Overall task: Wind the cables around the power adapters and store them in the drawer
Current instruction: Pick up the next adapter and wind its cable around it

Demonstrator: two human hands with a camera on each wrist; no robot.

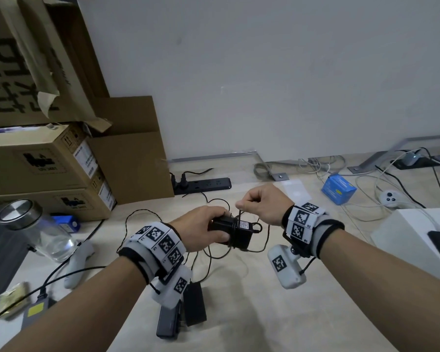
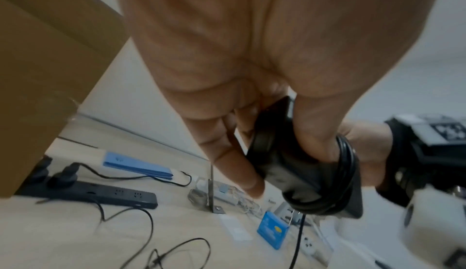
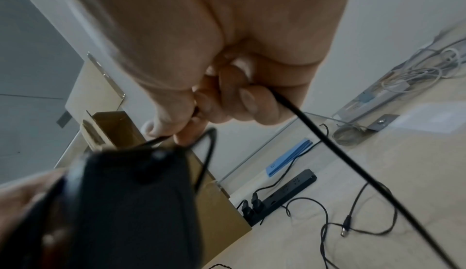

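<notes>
A black power adapter (image 1: 239,235) with a white label is held above the light wooden floor by my left hand (image 1: 206,228), thumb and fingers gripping its left end. Several turns of thin black cable (image 2: 345,173) wrap its middle. My right hand (image 1: 259,204) sits just above and right of the adapter and pinches the cable (image 3: 327,145), which runs taut from the fist. The adapter (image 3: 121,203) fills the lower left of the right wrist view, blurred. Loose cable (image 1: 137,219) trails on the floor. Two more black adapters (image 1: 186,308) lie under my left wrist. No drawer is in view.
Cardboard boxes (image 1: 48,161) are stacked at the left. A black power strip (image 1: 203,185) lies by the wall. A glass jar (image 1: 36,229) stands at the near left. A blue box (image 1: 338,188) and tangled white cables (image 1: 381,194) are at the right, with a white cabinet (image 1: 417,240) nearer.
</notes>
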